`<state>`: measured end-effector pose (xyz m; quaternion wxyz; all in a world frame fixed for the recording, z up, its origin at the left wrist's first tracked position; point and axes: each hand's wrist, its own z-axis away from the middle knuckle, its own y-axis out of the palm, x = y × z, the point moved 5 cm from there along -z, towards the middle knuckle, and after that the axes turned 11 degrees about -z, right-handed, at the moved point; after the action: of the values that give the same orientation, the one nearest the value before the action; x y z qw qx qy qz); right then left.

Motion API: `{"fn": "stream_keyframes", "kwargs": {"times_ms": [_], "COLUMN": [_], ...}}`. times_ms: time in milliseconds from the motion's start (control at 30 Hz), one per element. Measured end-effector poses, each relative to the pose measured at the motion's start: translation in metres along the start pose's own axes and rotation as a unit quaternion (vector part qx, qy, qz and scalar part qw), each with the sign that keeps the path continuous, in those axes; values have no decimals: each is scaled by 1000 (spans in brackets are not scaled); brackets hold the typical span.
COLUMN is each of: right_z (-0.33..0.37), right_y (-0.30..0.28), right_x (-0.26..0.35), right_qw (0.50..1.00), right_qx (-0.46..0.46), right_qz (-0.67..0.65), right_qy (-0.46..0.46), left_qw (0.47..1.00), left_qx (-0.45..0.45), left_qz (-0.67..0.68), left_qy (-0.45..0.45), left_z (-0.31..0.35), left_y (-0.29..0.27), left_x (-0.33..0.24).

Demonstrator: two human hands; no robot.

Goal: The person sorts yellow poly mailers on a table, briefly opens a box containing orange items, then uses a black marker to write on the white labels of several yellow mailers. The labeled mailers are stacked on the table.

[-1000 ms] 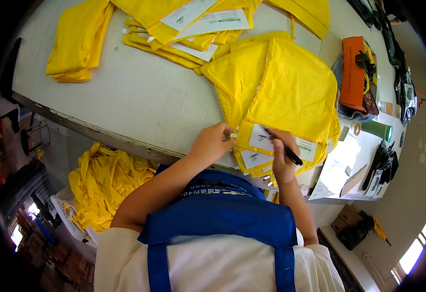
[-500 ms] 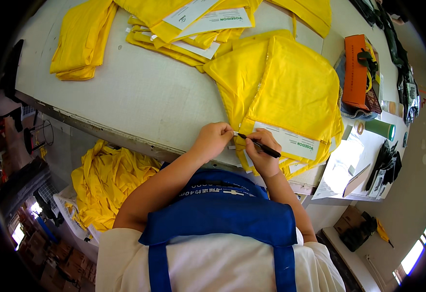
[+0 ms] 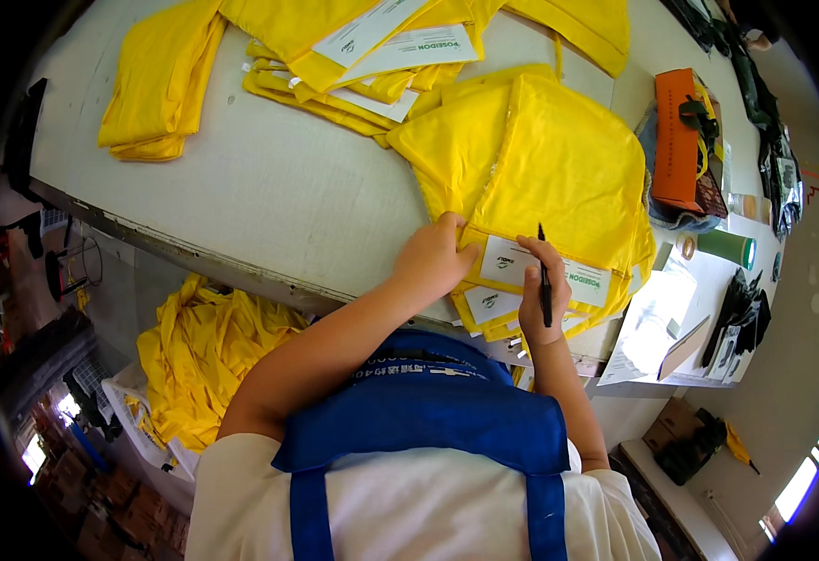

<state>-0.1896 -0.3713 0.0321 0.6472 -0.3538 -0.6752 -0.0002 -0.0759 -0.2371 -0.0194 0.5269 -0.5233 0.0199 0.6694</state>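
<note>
A stack of yellow folded cloth pieces (image 3: 568,178) lies in front of me, with white printed cards (image 3: 589,283) along its near edge. At the stack's left corner my left hand (image 3: 433,257) is closed on the edge of the top yellow cloth piece, thumb and forefinger on the fabric. My right hand (image 3: 546,294) is over the cards at the near edge, its fingers closed around a black marker pen (image 3: 546,292). The pen's tip points away from me, lifted off the cloth. Part of the cards is hidden behind the right hand.
More folded yellow pieces with cards (image 3: 409,51) lie at the back, and a yellow bundle (image 3: 159,84) at far left. To the right are an orange box (image 3: 676,140), a green roll (image 3: 727,247) and papers. A white bin (image 3: 134,411) of crumpled yellow cloth stands below the table's edge.
My right hand has drawn back from the left fingertips and swung the marker to point away from me. My left hand has moved slightly right and away from me, onto the cloth's edge.
</note>
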Motion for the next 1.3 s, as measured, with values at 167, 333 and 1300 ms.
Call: {"fn": "stream_keyframes", "kwargs": {"times_ms": [167,333,1300], "right_z": [-4,-9,15], "right_y": [-4,0,-23], "right_x": [10,14,-11], "right_qw": [995,994,999], "right_qx": [-10,32,30], "right_qz": [57,35,37], "right_qy": [-78,-99,-4], "left_qw": [987,981,994], "left_qx": [107,158,94], "left_qz": [121,6,40], "left_qy": [1,113,39], "left_z": [-20,-19,-1], "left_y": [12,17,66], "left_x": [-2,-34,-11]}}
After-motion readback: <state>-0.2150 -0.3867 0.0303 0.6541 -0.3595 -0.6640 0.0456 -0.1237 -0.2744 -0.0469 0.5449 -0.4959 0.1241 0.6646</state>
